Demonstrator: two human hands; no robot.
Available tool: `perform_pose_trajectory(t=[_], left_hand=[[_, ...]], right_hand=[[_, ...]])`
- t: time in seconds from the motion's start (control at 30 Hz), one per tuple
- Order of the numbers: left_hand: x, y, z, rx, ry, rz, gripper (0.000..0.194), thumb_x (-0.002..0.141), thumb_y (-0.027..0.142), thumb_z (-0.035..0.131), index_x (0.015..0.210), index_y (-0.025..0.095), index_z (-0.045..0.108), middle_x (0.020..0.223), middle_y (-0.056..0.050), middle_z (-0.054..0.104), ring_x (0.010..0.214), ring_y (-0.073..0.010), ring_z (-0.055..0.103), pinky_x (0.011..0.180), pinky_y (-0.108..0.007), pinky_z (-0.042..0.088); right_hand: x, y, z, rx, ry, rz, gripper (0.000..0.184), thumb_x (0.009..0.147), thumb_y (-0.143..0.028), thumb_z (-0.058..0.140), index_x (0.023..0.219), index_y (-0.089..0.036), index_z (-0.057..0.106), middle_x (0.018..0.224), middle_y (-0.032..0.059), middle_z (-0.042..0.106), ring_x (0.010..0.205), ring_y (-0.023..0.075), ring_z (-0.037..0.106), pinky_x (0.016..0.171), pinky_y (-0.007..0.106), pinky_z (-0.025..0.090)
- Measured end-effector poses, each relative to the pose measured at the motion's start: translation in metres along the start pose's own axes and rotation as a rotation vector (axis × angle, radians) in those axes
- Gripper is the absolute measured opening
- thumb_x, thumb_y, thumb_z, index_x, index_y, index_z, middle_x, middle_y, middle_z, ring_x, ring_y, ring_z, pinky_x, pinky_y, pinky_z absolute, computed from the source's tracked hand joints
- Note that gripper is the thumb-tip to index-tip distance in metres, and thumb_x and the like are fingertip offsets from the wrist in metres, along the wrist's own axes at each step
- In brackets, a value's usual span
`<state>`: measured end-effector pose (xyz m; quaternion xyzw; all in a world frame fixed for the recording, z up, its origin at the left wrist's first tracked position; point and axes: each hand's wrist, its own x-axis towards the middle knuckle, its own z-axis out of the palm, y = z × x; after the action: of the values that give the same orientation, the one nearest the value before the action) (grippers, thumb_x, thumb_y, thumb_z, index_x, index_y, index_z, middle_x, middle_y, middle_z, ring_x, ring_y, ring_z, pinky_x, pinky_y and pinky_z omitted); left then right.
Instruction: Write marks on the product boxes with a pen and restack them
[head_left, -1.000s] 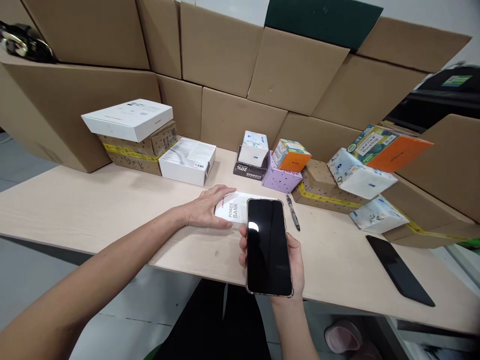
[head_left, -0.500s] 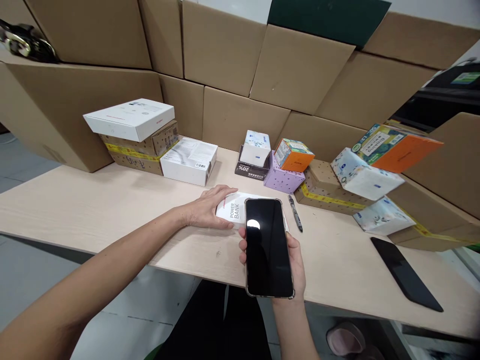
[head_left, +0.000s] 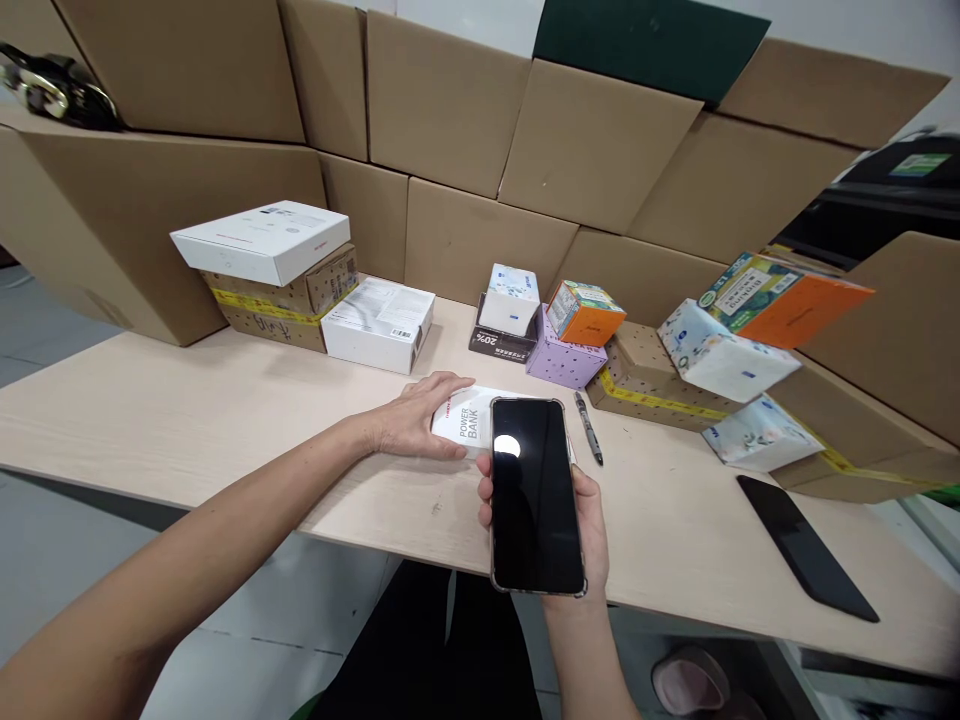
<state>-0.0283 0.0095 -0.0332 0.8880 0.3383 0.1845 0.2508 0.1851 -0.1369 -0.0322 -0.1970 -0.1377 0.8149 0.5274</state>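
Note:
My right hand [head_left: 592,520] is wrapped round a smartphone [head_left: 536,500] with a dark screen and a clear case, held above the table's front part. A bright light reflects in its glass. Beyond it lies a flat white power bank box [head_left: 466,420] with "POWER BANK" printed on it; the phone hides its right part. My left hand [head_left: 420,415] grips the left end of this box, thumb along the near edge and fingers along the far one. A dark pen [head_left: 589,430] rests just right of the box.
White boxes [head_left: 379,325] and a taped brown carton [head_left: 270,310] stand at the left. Tissue packs [head_left: 727,350], a purple box [head_left: 562,350] and orange boxes [head_left: 585,312] are stacked at the back and right. A black flat slab [head_left: 806,545] lies near the right edge. Cardboard walls [head_left: 480,230] close the back.
The camera view has shifted very slightly. Both hands, the phone and the power bank box keep their places.

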Motion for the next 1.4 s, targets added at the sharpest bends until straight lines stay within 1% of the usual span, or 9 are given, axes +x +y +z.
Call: perform_pose_trajectory(t=[0.27, 0.43, 0.5, 0.6, 0.67, 0.8, 1.07, 1.23, 1.4], left_hand=[[0.000, -0.007, 0.002, 0.006, 0.024, 0.051, 0.101, 0.069, 0.063, 0.073, 0.153, 0.031, 0.026, 0.149, -0.013, 0.038, 0.139, -0.0393, 0.036, 0.115, -0.061, 0.030], [-0.001, -0.009, -0.001, -0.020, 0.013, 0.031, 0.100, 0.071, 0.063, 0.072, 0.153, 0.027, 0.028, 0.153, -0.014, 0.035, 0.143, -0.0377, 0.032, 0.118, -0.058, 0.027], [-0.002, -0.011, -0.001, -0.028, 0.016, 0.030, 0.099, 0.072, 0.063, 0.072, 0.153, 0.027, 0.029, 0.154, -0.015, 0.034, 0.145, -0.0378, 0.030, 0.119, -0.059, 0.026], [-0.002, -0.014, -0.001, -0.022, 0.025, 0.019, 0.096, 0.073, 0.062, 0.072, 0.152, 0.027, 0.032, 0.159, -0.015, 0.029, 0.149, -0.0391, 0.024, 0.119, -0.060, 0.026], [-0.002, -0.016, -0.001, -0.020, 0.023, 0.004, 0.093, 0.073, 0.062, 0.072, 0.151, 0.027, 0.035, 0.161, -0.015, 0.025, 0.149, -0.0401, 0.022, 0.119, -0.061, 0.026], [-0.001, -0.014, -0.003, -0.003, 0.008, -0.046, 0.088, 0.074, 0.064, 0.070, 0.149, 0.027, 0.040, 0.164, -0.014, 0.018, 0.150, -0.0409, 0.021, 0.120, -0.059, 0.025], [0.003, -0.015, -0.003, 0.105, 0.099, -0.115, 0.074, 0.086, 0.062, 0.056, 0.146, 0.022, 0.044, 0.161, -0.015, 0.021, 0.148, -0.0364, 0.027, 0.121, -0.051, 0.026], [0.007, -0.016, 0.005, 0.152, 0.231, -0.137, 0.061, 0.090, 0.054, 0.051, 0.141, 0.021, 0.051, 0.141, -0.014, 0.042, 0.129, -0.0311, 0.048, 0.113, -0.046, 0.039], [0.011, -0.010, 0.002, 0.295, 0.400, -0.094, 0.042, 0.088, 0.042, 0.053, 0.122, 0.021, 0.067, 0.122, -0.012, 0.054, 0.110, -0.0290, 0.054, 0.103, -0.047, 0.044]], right_hand=[[-0.006, -0.007, -0.001, -0.071, 0.069, -0.033, 0.062, 0.087, -0.055, 0.049, 0.132, -0.013, 0.057, 0.120, 0.0158, 0.070, 0.097, 0.0260, 0.071, 0.089, 0.045, 0.056], [-0.033, -0.053, -0.007, -0.298, 0.338, -0.311, 0.062, 0.084, -0.056, 0.051, 0.131, -0.017, 0.059, 0.126, 0.0145, 0.068, 0.102, 0.0271, 0.070, 0.087, 0.043, 0.057], [-0.042, -0.081, -0.019, -0.518, 0.514, -0.450, 0.064, 0.083, -0.058, 0.052, 0.132, -0.018, 0.059, 0.130, 0.0136, 0.066, 0.104, 0.0277, 0.069, 0.087, 0.042, 0.057], [-0.049, -0.121, -0.047, -1.149, 0.845, -0.575, 0.065, 0.082, -0.054, 0.057, 0.135, -0.019, 0.057, 0.124, 0.0139, 0.068, 0.102, 0.0301, 0.068, 0.091, 0.046, 0.053], [-0.049, -0.142, -0.069, -1.609, 0.964, -0.585, 0.065, 0.083, -0.053, 0.056, 0.138, -0.019, 0.055, 0.128, 0.0147, 0.065, 0.113, 0.0333, 0.062, 0.100, 0.050, 0.046], [-0.042, -0.162, -0.104, -2.174, 0.933, -0.476, 0.066, 0.083, -0.050, 0.048, 0.136, -0.011, 0.056, 0.133, 0.0215, 0.061, 0.123, 0.0357, 0.057, 0.106, 0.048, 0.041], [-0.037, -0.167, -0.122, -2.488, 0.810, -0.294, 0.059, 0.090, -0.048, 0.040, 0.130, -0.010, 0.059, 0.131, 0.0204, 0.063, 0.131, 0.0364, 0.051, 0.110, 0.052, 0.035], [-0.023, -0.149, -0.086, -2.411, 0.677, -0.516, 0.051, 0.093, -0.050, 0.043, 0.124, -0.015, 0.064, 0.133, 0.0180, 0.062, 0.132, 0.0338, 0.048, 0.110, 0.051, 0.037], [0.025, -0.124, -0.029, -2.442, 0.258, -0.481, 0.066, 0.087, -0.063, 0.054, 0.141, -0.025, 0.053, 0.156, 0.0149, 0.038, 0.143, 0.0395, 0.031, 0.111, 0.057, 0.032]])
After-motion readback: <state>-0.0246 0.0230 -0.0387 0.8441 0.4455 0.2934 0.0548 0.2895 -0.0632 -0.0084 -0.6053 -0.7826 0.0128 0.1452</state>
